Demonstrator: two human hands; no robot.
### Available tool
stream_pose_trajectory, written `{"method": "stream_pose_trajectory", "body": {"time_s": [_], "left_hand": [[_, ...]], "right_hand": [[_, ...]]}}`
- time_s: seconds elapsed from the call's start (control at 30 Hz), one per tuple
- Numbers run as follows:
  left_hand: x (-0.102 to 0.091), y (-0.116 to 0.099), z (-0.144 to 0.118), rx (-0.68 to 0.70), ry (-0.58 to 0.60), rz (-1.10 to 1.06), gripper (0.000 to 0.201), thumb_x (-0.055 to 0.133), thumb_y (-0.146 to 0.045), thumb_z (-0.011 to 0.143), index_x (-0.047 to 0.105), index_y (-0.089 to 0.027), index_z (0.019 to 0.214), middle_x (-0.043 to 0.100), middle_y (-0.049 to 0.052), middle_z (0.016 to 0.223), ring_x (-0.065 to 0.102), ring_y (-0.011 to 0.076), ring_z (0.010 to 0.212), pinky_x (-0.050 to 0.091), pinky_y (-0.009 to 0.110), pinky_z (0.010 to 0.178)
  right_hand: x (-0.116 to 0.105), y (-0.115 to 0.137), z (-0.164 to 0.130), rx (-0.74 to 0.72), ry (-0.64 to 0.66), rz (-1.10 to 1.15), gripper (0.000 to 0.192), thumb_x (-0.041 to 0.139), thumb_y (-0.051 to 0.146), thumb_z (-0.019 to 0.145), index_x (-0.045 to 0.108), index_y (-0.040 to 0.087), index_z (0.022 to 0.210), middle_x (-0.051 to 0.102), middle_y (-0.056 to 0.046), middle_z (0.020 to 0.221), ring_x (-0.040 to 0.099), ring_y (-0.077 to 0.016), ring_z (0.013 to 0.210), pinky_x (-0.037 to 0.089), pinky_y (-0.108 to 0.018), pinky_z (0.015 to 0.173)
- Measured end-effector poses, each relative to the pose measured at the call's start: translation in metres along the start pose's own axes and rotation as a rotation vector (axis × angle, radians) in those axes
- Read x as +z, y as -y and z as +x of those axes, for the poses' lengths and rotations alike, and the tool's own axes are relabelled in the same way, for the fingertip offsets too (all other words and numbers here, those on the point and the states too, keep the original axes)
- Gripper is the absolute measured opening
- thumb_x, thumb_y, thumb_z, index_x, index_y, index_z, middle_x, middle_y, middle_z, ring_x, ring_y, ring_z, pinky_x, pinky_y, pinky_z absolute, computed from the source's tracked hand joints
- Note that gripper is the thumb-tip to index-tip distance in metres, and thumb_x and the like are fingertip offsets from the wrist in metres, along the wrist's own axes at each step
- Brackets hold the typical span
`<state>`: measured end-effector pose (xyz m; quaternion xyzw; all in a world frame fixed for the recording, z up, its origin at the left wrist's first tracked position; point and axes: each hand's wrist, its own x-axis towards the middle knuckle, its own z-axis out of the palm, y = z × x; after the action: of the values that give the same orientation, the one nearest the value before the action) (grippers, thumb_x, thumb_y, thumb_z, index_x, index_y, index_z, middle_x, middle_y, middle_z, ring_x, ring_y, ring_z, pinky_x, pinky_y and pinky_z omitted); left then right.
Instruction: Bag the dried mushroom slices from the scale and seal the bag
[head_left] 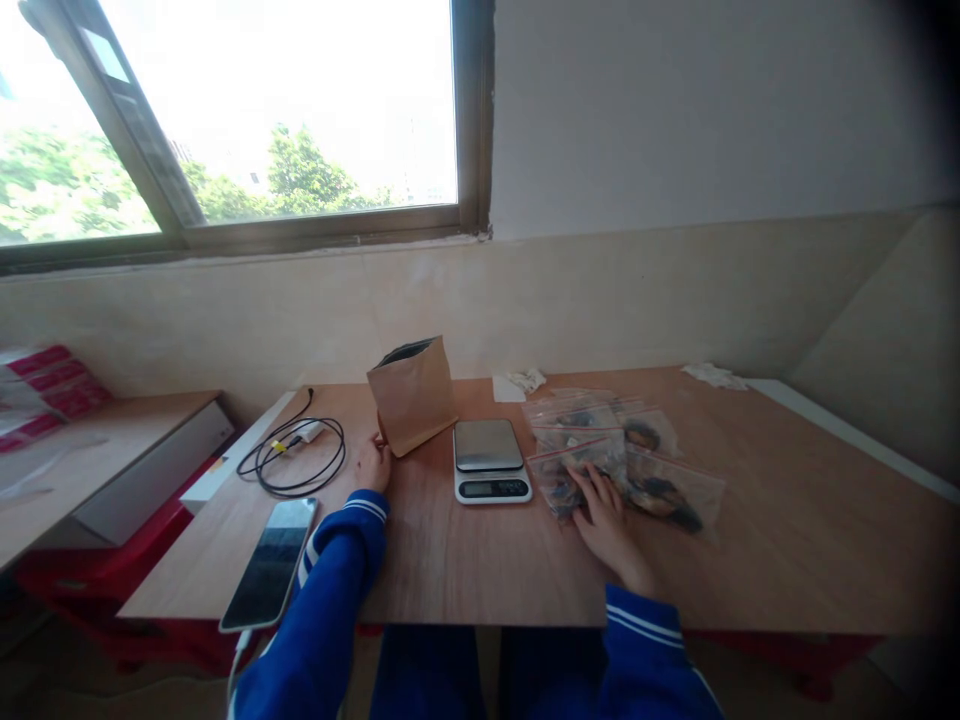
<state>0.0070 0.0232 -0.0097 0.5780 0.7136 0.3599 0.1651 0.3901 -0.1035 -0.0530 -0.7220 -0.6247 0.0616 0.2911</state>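
Observation:
A brown paper pouch (411,395) stands upright with its dark mouth open at the top. My left hand (373,466) rests on the table at the pouch's lower left edge, fingers loosely bent and at most lightly touching it. To the pouch's right sits a white kitchen scale (491,460) with a bare metal plate and a small display. My right hand (604,515) lies with fingers spread on a clear zip bag (551,485) holding dark pieces. More zip bags overlap behind it, and one with brown and dark contents (664,495) lies to its right.
A phone (271,565) with a white cable lies at the table's left front. Behind it is a coiled black cable (262,465). Crumpled white tissue (527,380) and another white scrap (714,376) lie by the wall. A second table (150,430) stands at left.

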Motion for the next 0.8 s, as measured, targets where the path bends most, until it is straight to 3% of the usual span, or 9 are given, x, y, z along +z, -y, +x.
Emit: {"method": "stream_pose_trajectory", "body": {"time_s": [0.33, 0.57, 0.8], "left_hand": [[0.001, 0.000, 0.001, -0.019, 0.003, -0.001, 0.051, 0.051, -0.046, 0.082, 0.048, -0.018, 0.125, 0.055, 0.015, 0.132, 0.041, 0.0323, 0.129, 0.025, 0.047, 0.105], [0.011, 0.003, 0.002, -0.037, -0.098, -0.115, 0.050, 0.055, -0.034, 0.082, 0.047, -0.012, 0.125, 0.053, 0.020, 0.132, 0.043, 0.0321, 0.129, 0.026, 0.047, 0.107], [0.007, 0.016, -0.007, -0.052, -0.223, -0.340, 0.037, 0.045, -0.021, 0.084, 0.049, -0.012, 0.119, 0.057, 0.017, 0.127, 0.055, 0.0224, 0.119, 0.041, 0.037, 0.102]], "right_hand": [[-0.002, 0.002, -0.001, 0.011, 0.023, -0.001, 0.056, 0.036, 0.016, 0.083, 0.041, 0.027, 0.138, 0.026, -0.004, 0.152, 0.021, -0.0281, 0.140, 0.030, -0.053, 0.107], [-0.014, 0.006, 0.002, 0.016, 0.034, 0.008, 0.051, 0.038, 0.019, 0.085, 0.046, 0.026, 0.135, 0.033, -0.004, 0.149, 0.029, -0.0284, 0.136, 0.032, -0.052, 0.106], [-0.027, 0.011, 0.004, 0.072, 0.039, -0.013, 0.046, 0.045, 0.025, 0.084, 0.053, 0.032, 0.129, 0.043, -0.003, 0.142, 0.045, -0.0323, 0.122, 0.039, -0.056, 0.096]]}}
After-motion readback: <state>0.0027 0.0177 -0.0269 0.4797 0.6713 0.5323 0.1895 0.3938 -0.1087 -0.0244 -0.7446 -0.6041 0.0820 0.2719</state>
